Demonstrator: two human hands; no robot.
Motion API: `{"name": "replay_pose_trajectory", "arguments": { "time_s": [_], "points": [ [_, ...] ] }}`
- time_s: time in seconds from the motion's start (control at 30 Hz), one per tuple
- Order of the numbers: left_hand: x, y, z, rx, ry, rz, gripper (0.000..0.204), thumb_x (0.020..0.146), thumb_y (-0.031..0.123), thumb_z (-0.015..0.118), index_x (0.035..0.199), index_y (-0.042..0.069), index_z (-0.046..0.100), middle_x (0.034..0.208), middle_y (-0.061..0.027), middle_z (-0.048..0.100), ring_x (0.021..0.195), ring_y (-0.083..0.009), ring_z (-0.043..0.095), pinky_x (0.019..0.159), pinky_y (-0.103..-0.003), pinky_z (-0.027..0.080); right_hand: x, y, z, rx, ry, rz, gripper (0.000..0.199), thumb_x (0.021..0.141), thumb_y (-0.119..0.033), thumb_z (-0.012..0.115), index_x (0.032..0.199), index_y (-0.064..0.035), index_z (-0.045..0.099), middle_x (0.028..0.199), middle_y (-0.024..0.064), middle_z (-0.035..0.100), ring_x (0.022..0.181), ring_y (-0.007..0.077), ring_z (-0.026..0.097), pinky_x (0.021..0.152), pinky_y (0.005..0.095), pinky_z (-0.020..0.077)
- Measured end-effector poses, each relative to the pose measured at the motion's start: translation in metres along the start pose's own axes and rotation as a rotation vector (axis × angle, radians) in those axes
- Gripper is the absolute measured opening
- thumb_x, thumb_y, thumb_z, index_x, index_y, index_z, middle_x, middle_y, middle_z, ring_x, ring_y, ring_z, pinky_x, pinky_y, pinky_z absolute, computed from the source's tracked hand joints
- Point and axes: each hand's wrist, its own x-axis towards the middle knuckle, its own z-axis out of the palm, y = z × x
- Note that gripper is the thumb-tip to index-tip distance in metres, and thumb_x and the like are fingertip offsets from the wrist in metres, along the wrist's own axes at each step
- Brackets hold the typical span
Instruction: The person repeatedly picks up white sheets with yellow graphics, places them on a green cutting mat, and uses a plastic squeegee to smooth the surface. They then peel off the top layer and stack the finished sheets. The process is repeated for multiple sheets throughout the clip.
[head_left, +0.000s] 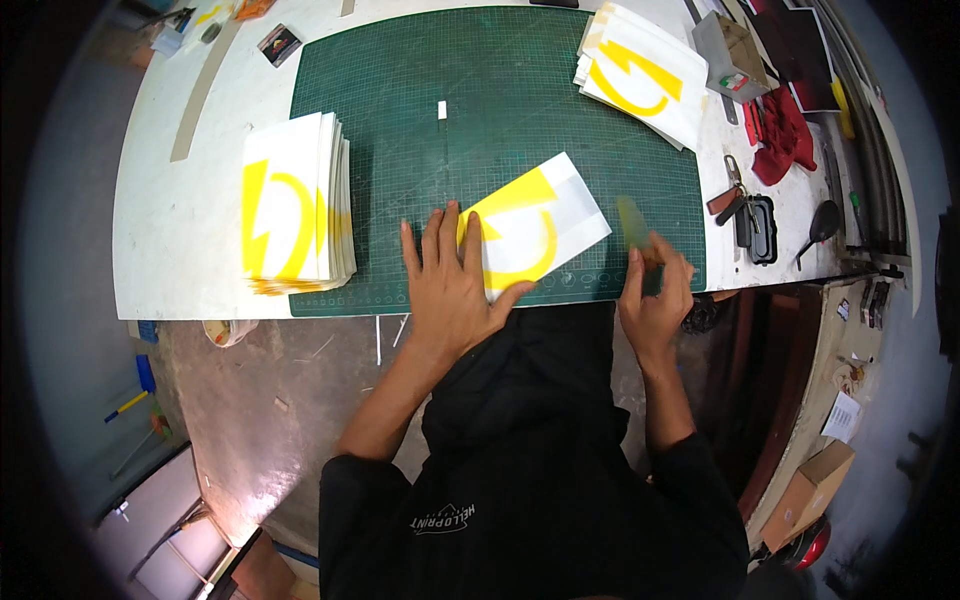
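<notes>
While the left hand (447, 290) lies spread on a white, yellow-printed paper rectangle (535, 222) atop the green gridded mat (390, 120), the right hand (657, 290) pinches a translucent yellowish strip (631, 220); white lettering (445, 518) marks the black shirt (530, 440).

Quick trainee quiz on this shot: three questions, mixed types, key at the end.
1. True or false: the left stack of printed pieces lies wholly on the green mat.
2. Fill in: the left hand rests on a white-and-yellow piece; the ___ hand holds a thin translucent piece.
3. The red cloth lies: A) left of the mat; B) mid-mat; C) right of the mat.

Key: 1. False, it overhangs onto the white tabletop. 2. Right hand. 3. C.
</notes>
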Motion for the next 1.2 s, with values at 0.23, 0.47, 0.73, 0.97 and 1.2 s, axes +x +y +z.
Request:
{"name": "replay_pose_trajectory", "arguments": {
  "time_s": [0.23, 0.47, 0.73, 0.97, 1.2],
  "points": [
    [0.095, -0.043, -0.017, -0.999, -0.255, 0.115, 0.082, 0.111, 0.065, 0.019, 0.151, 0.005, 0.057, 0.159, -0.0193, 0.053, 0.159, -0.0327, 0.033, 0.131, -0.057, 0.014, 0.035, -0.029, 0.066, 0.046, -0.203, -0.3, 0.021, 0.086, 0.001, 0.076, 0.106, -0.0016, 0.073, 0.094, 0.009, 0.069, 0.086, 0.0266, 0.064, 0.085, 0.0433, 0.0435],
    [0.124, -0.049, -0.007, -0.645, -0.573, 0.236, 0.085, 0.11, 0.066, 0.009, 0.147, 0.014, 0.064, 0.16, -0.0092, 0.054, 0.162, -0.0296, 0.026, 0.134, -0.054, -0.003, 0.018, -0.062, 0.084, 0.224, -0.475, -0.541, 0.025, 0.076, -0.007, 0.071, 0.1, -0.0073, 0.075, 0.097, 0.0057, 0.067, 0.099, 0.0275, 0.062, 0.094, 0.0493, 0.0449],
    [0.109, -0.047, -0.005, -0.418, -0.453, 0.408, 0.058, 0.101, 0.047, 0.066, 0.15, 0.016, 0.06, 0.162, -0.0098, 0.052, 0.162, -0.0302, 0.026, 0.131, -0.065, 0.003, -0.038, -0.054, 0.007, 0.212, -0.642, -0.56, 0.034, 0.072, -0.006, 0.079, 0.105, -0.0097, 0.078, 0.104, 0.0035, 0.07, 0.101, 0.0256, 0.063, 0.093, 0.0524, 0.0449],
    [0.07, -0.042, -0.013, -0.008, 0.01, 0.247, 0.061, 0.09, 0.056, 0.078, 0.133, 0.013, 0.075, 0.13, -0.0207, 0.063, 0.131, -0.0378, 0.054, 0.126, -0.064, 0.022, -0.038, -0.034, -0.011, 0.123, -0.531, -0.399, 0.039, 0.078, -0.003, 0.077, 0.115, -0.0142, 0.079, 0.114, 0.0045, 0.069, 0.108, 0.0253, 0.061, 0.107, 0.0559, 0.0376],
    [0.063, -0.043, -0.002, -0.109, 0.09, 0.24, 0.063, 0.088, 0.054, 0.08, 0.131, 0.007, 0.074, 0.132, -0.0214, 0.063, 0.129, -0.0403, 0.057, 0.122, -0.06, 0.034, -0.026, -0.031, 0.015, 0.103, -0.441, -0.515, 0.037, 0.081, -0.003, 0.078, 0.117, -0.0153, 0.08, 0.106, 0.0034, 0.065, 0.108, 0.0237, 0.061, 0.11, 0.0575, 0.0355]
  ]
}}
